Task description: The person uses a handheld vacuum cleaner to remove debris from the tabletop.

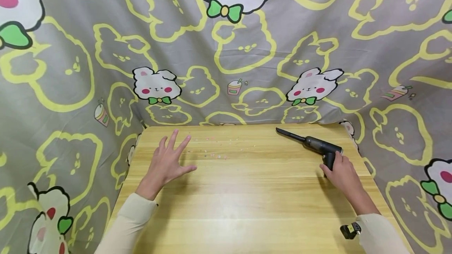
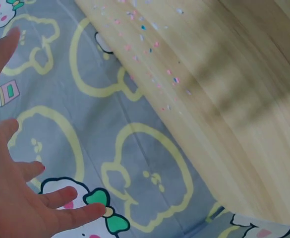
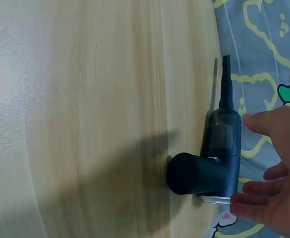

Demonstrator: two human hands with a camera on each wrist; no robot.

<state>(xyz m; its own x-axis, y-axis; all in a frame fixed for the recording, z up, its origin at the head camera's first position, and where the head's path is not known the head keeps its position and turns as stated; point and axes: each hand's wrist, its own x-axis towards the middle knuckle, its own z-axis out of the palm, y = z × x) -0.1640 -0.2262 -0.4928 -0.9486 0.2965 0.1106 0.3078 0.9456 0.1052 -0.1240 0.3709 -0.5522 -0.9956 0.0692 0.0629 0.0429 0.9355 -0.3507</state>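
Observation:
A black handheld vacuum (image 1: 314, 143) with a long narrow nozzle lies at the back right of the wooden table. My right hand (image 1: 344, 171) is at its handle, thumb on one side and fingers on the other. In the right wrist view, the right hand (image 3: 276, 173) has its thumb and fingers spread apart beside the vacuum (image 3: 221, 148), not wrapped round it; contact is hard to tell. My left hand (image 1: 167, 162) hovers over the table's left side, fingers spread, holding nothing. Tiny pink, white and blue scraps (image 1: 219, 156) lie scattered to its right.
The wooden table (image 1: 243, 203) has its back edge against a grey curtain (image 1: 247, 62) printed with rabbits and yellow outlines, which also hangs along both sides. A small black device (image 1: 350, 230) is at the right wrist.

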